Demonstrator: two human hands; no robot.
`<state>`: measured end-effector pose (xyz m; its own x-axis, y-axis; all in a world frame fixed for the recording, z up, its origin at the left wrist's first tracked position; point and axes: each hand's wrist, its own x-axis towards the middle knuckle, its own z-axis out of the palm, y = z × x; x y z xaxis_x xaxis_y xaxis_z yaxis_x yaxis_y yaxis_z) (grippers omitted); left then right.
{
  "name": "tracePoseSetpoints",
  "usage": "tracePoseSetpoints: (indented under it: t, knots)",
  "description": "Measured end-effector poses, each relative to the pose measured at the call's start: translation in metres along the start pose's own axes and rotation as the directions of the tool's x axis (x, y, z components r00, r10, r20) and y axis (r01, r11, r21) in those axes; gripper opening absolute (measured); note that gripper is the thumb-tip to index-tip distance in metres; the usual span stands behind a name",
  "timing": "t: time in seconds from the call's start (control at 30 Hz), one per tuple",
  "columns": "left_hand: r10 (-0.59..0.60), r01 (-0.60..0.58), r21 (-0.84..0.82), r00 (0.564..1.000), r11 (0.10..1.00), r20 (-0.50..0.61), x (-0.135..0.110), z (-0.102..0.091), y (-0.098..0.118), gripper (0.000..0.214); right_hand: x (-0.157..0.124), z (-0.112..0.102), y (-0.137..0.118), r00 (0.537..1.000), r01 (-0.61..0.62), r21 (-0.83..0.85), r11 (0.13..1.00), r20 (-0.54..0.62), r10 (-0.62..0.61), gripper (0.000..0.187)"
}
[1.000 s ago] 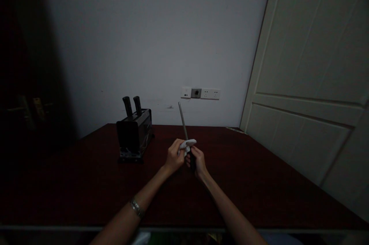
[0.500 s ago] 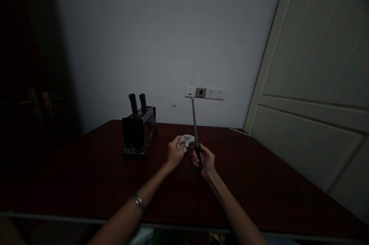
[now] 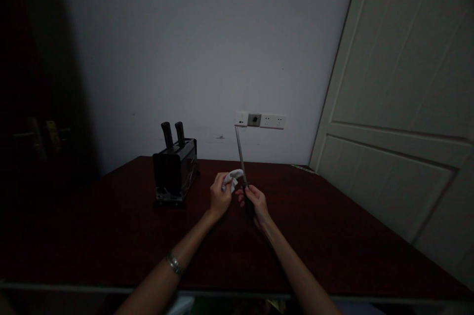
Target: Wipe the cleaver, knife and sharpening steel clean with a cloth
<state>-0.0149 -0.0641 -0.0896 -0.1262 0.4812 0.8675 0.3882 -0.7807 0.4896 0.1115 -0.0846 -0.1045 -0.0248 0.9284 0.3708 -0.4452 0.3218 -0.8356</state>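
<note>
My right hand is closed around the black handle of a honing steel. The long, thin metal rod points up and leans a little to the left, its tip overlapping the wall behind. My left hand pinches a crumpled white cloth. One end of that cloth reaches the lower part of the rod, just above the handle; whether it touches the metal I cannot tell. Both hands are above the dark red table.
To the left on the table stands a dark knife block, with two black handles sticking out of its top. A socket panel is on the wall at the back. A pale panelled door borders the table on the right.
The honing steel leans further left, and both hands have shifted slightly left in view with the cloth still held. The whole view has also moved a little.
</note>
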Motion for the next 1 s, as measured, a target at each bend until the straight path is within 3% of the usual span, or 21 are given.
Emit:
tracePoseSetpoints:
  t: [0.17,0.3,0.43,0.63,0.77,0.93,1.0]
  knots:
    - [0.237,-0.239,0.0,0.967,0.971,0.096,-0.001,-0.001,0.007,0.02,0.003,0.0,0.013,0.999,0.008,-0.096,0.995,0.04,-0.004,0.029]
    - [0.318,-0.309,-0.078,0.922,0.948,0.219,-0.002,0.0,0.01,0.024,0.009,-0.004,0.023,0.994,0.103,-0.106,0.989,-0.027,-0.106,0.031]
    - [0.269,-0.248,-0.111,0.927,0.962,0.26,-0.002,0.0,0.012,0.025,0.012,-0.006,0.024,0.982,0.173,-0.147,0.974,-0.053,-0.182,0.029]
    - [0.128,-0.107,-0.093,0.955,0.99,0.268,0.001,-0.003,0.011,0.014,0.009,-0.004,0.022,0.992,0.106,-0.123,0.987,-0.055,-0.113,0.026]
    - [0.096,-0.071,-0.11,0.965,0.991,0.244,0.003,-0.006,0.008,0.01,0.007,-0.003,0.018,0.997,0.053,-0.099,0.994,-0.05,-0.058,0.025]
    - [0.006,0.0,-0.059,0.995,0.998,0.095,0.005,-0.008,0.006,0.01,0.001,-0.001,0.009,0.999,-0.009,0.009,1.0,-0.047,0.01,0.03]
    - [0.039,-0.035,-0.053,0.996,0.998,0.075,0.005,-0.008,0.006,0.01,-0.001,-0.001,0.008,0.999,-0.018,0.042,0.999,-0.044,0.019,0.03]
